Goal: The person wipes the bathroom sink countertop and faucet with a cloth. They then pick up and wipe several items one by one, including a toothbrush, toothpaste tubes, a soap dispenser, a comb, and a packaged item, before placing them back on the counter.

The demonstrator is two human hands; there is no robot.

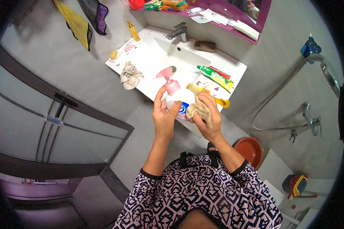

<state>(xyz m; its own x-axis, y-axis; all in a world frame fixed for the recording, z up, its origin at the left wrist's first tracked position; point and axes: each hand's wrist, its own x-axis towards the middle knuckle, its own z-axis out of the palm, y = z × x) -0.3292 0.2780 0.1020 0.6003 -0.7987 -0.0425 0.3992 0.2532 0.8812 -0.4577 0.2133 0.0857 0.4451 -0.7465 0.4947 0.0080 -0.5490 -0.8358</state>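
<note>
Clock face centred on the bottle, 12 toward the tap (179,32). The white-and-pink pump bottle (172,89) was held up at the near edge of the washbasin (233,64), pump uppermost. Left hand (164,114): wrapped about the 9 o'clock side, thumb across the front. Right hand (211,118): bunched round a beige cloth (199,110) at the 3 o'clock side, cloth apparently against the blue label (184,107). Whether the bottle's base bore on the rim could not be told.

Risks, as judged:
1. Slip. The left hand seemed to carry most of the hold; a damp wall or a hard push from 3 o'clock could have turned the bottle out of it. With the edge so close, a drop toward 6 o'clock would have missed the basin.
2. Discharge. The pump head (165,72) stood exposed; a stray knock downward could have squirted whatever was inside.
3. Snag. The yellow comb (195,88) lay just beside the right hand, at 2 o'clock, with the green tube (216,78) beyond. A wide swing or trailing cloth could have swept the comb off the edge.
4. Label. If loosely stuck, its edge could have lifted under rubbing.
</note>
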